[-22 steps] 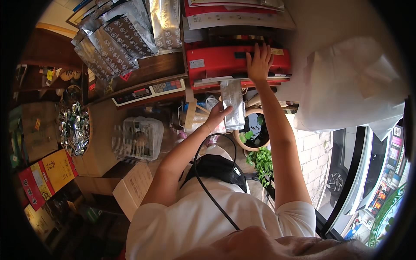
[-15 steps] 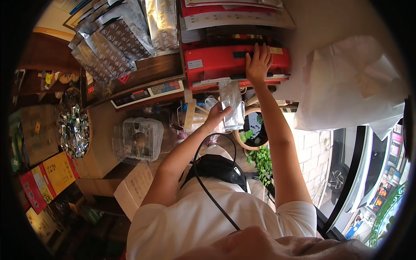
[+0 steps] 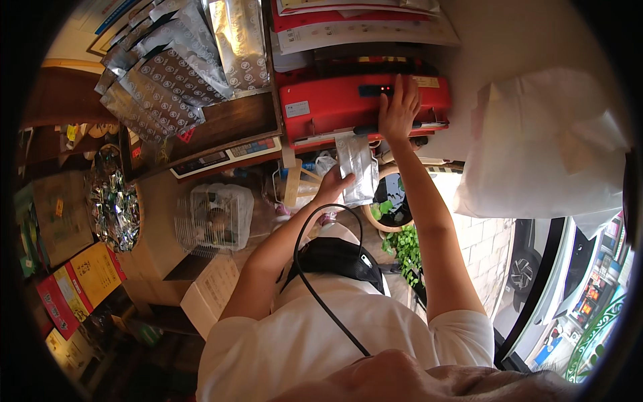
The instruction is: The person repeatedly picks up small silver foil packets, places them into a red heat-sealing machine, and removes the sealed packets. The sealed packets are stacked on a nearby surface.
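One silver foil pouch [image 3: 357, 169] is gripped by the left hand [image 3: 333, 186]; the red sealing machine [image 3: 348, 100] is pressed by the flat, open right hand [image 3: 398, 110].

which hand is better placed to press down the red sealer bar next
Right, probably. The right hand already lies flat on the red sealer, while the left hand is below it, holding the silver pouch.

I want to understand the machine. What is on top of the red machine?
The right hand lies flat on the red machine, near small lit lamps. The left hand holds a silver pouch at its front slot. Any buttons under the palm are covered.
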The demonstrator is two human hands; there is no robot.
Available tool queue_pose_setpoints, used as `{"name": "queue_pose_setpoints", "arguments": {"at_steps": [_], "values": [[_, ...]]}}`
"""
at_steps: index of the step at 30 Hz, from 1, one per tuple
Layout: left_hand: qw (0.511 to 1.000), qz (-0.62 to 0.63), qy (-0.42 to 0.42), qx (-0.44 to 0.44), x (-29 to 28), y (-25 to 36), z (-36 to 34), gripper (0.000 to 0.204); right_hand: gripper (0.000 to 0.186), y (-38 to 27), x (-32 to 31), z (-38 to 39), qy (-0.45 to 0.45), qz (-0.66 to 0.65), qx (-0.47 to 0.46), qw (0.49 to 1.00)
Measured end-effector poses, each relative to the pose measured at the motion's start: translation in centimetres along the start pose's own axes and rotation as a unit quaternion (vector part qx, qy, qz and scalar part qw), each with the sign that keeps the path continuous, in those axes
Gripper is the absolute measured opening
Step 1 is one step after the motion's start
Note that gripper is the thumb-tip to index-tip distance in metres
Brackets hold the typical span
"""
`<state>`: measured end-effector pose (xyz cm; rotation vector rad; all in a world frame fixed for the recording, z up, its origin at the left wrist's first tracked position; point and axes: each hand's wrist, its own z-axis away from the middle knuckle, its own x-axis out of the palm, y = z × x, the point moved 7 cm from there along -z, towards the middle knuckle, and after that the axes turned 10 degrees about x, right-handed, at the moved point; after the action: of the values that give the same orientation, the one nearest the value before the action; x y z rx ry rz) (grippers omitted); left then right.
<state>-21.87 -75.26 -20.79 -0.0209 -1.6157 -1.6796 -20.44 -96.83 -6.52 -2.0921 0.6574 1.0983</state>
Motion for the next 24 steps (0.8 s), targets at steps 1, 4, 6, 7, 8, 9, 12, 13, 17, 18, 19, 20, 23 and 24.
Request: {"name": "queue_pose_setpoints", "arguments": {"at_steps": [1,4,6,7,8,9,12,13,17,18,19,20,23,24], "values": [[1.000,0.003,0.001,0.001,0.2,0.2,-0.2,0.044,0.059,0.1,0.1,0.0,-0.004,0.002,0.003,1.000],[0.999,0.027,0.013,-0.017,0.3,0.3,-0.3,0.045,0.060,0.4,0.4,0.1,-0.009,0.001,0.006,1.000],[0.999,0.025,0.010,-0.024,0.1,0.1,-0.6,0.045,0.061,0.5,0.5,0.0,-0.012,-0.002,0.006,1.000],[0.999,0.024,0.007,-0.022,-0.1,0.1,-0.7,0.046,0.060,0.5,0.4,-0.1,-0.014,-0.003,0.008,1.000],[0.999,0.025,0.004,-0.031,-0.3,-0.2,-0.8,0.046,0.060,0.4,0.4,-0.2,-0.017,-0.004,0.009,1.000],[0.999,0.027,0.001,-0.041,-0.5,-0.6,-0.9,0.047,0.060,0.4,0.3,-0.2,-0.018,-0.004,0.010,1.000],[0.999,0.017,-0.009,-0.043,-0.6,-0.5,-1.4,0.048,0.060,0.4,0.3,-0.3,-0.019,-0.007,0.010,1.000],[0.999,0.012,-0.013,-0.039,-0.6,-0.4,-1.5,0.048,0.060,0.4,0.3,-0.4,-0.018,-0.009,0.007,1.000],[0.996,0.013,-0.029,-0.080,-0.6,-0.4,-2.1,0.049,0.057,0.0,-0.1,-0.7,-0.016,-0.021,-0.002,1.000],[0.996,0.018,-0.030,-0.086,-0.6,-0.3,-2.2,0.050,0.057,0.0,0.0,-0.6,-0.017,-0.020,-0.002,1.000],[0.995,0.023,-0.031,-0.091,-0.5,-0.2,-2.3,0.050,0.057,0.0,0.0,-0.7,-0.017,-0.019,-0.002,1.000],[0.995,0.021,-0.034,-0.096,-0.5,-0.2,-2.3,0.050,0.057,0.0,0.0,-0.7,-0.018,-0.019,-0.003,1.000],[0.994,0.013,-0.040,-0.102,-0.4,-0.2,-2.4,0.051,0.057,0.0,-0.2,-0.5,-0.017,-0.026,-0.001,1.000],[0.994,0.009,-0.041,-0.098,-0.3,-0.1,-2.4,0.052,0.057,0.0,-0.3,-0.4,-0.017,-0.026,0.000,1.000]]}}
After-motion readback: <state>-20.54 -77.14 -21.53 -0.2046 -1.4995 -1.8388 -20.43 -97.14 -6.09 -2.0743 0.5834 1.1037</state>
